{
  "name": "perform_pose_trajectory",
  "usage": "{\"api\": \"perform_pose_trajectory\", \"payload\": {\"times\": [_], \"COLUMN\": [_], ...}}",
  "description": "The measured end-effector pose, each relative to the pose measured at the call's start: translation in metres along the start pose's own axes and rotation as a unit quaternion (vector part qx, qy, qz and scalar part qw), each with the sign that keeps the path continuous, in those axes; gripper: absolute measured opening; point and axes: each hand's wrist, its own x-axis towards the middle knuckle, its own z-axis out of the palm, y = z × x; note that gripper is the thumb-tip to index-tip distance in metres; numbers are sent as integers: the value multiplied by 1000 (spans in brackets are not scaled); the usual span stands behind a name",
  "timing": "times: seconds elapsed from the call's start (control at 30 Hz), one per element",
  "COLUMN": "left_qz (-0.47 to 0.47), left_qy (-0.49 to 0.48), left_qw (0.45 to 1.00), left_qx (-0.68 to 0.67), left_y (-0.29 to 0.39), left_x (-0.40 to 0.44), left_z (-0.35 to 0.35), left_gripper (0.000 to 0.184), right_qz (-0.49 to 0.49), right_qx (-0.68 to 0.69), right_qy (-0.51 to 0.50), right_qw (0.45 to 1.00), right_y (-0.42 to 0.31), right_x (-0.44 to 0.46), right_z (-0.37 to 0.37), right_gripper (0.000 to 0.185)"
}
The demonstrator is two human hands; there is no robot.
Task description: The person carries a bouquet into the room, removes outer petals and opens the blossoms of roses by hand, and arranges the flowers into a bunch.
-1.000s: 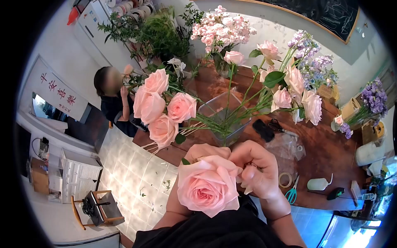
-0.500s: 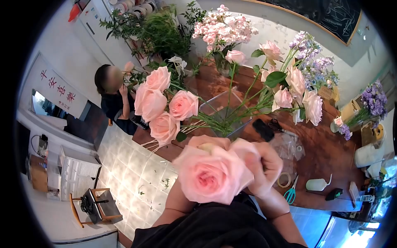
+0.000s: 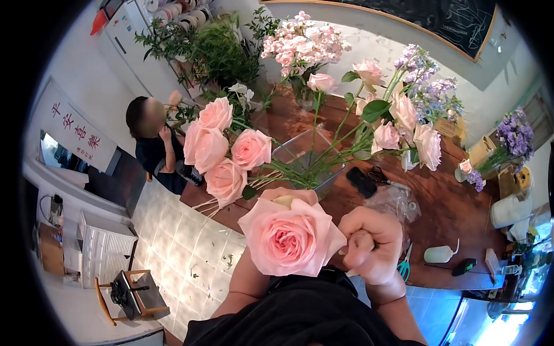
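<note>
A large pink rose (image 3: 288,235) faces up close in front of my body. Behind its bloom my left hand is hidden; only the forearm shows below. My right hand (image 3: 372,242) is at the rose's right edge with fingers curled in; a pale petal-like piece shows by the fingers, but what they grip is too small to tell. Beyond the rose, more pink roses (image 3: 251,149) lean left and others (image 3: 404,115) lean right, their green stems crossing in a clear container (image 3: 341,167) on the brown table (image 3: 456,213).
Teal scissors (image 3: 405,266), a white bottle (image 3: 440,254), a black pouch (image 3: 361,182) and crumpled clear plastic (image 3: 392,202) lie on the table. Purple flowers (image 3: 515,135) stand at the right. Across the table at the left sits a person (image 3: 158,151). A chair (image 3: 135,295) stands lower left.
The held rose came up and towards the camera, then settled with its bloom facing up. My right hand shifted slightly right, away from the bloom's middle. The view has turned slightly.
</note>
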Motion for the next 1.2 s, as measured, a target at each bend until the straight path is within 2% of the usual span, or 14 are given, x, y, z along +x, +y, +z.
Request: {"api": "perform_pose_trajectory", "payload": {"times": [0.13, 0.2, 0.27, 0.33, 0.37, 0.53, 0.67, 0.83, 0.93, 0.97, 1.03, 1.1, 1.17, 1.2], "left_qz": [-39, -112, 31, 74, 44, 7, 9, -47, 82, 53, -8, -75, -40, -55], "left_qy": [17, 59, -107, -137, -85, 11, 16, 31, -80, -64, -31, -66, -189, -139], "left_qw": [999, 992, 963, 915, 921, 980, 995, 987, 990, 996, 990, 978, 970, 970], "left_qx": [15, 21, -246, -373, -377, -200, -98, -148, 85, 11, -138, -185, -145, -190], "left_y": [6, 8, -32, -40, -28, -27, -31, -38, -16, -17, -26, -40, -42, -44], "left_x": [-3, -1, 11, 15, 14, 17, 14, 9, 22, 23, 21, 19, 32, 25], "left_z": [6, 14, 3, 0, 5, 13, 13, 17, 14, 16, 21, 15, 6, 8], "left_gripper": [14, 15, 16, 18, 19, 19, 19, 20, 16, 16, 20, 12, 24, 25], "right_qz": [47, 96, 98, 57, 54, -36, 82, 38, -40, -76, 9, 45, 29, -1], "right_qx": [37, 184, 360, 510, 493, 422, 231, 112, 65, 42, 44, 45, 43, 29], "right_qy": [9, 42, 38, 33, 95, 61, 105, 50, 56, 63, 79, 83, 71, 50], "right_qw": [998, 977, 927, 858, 863, 904, 964, 992, 996, 994, 996, 995, 996, 998], "right_y": [1, 15, 40, 51, 49, 56, 20, 19, 26, 26, 16, 14, 19, 22], "right_x": [0, 11, 26, 38, 38, 30, 15, 7, 8, 9, 5, 2, 5, 8], "right_z": [-1, -6, -16, -19, -19, -26, -15, -16, -19, -19, -18, -19, -23, -26], "right_gripper": [11, 13, 17, 20, 22, 9, 15, 25, 23, 21, 18, 16, 13, 12]}}
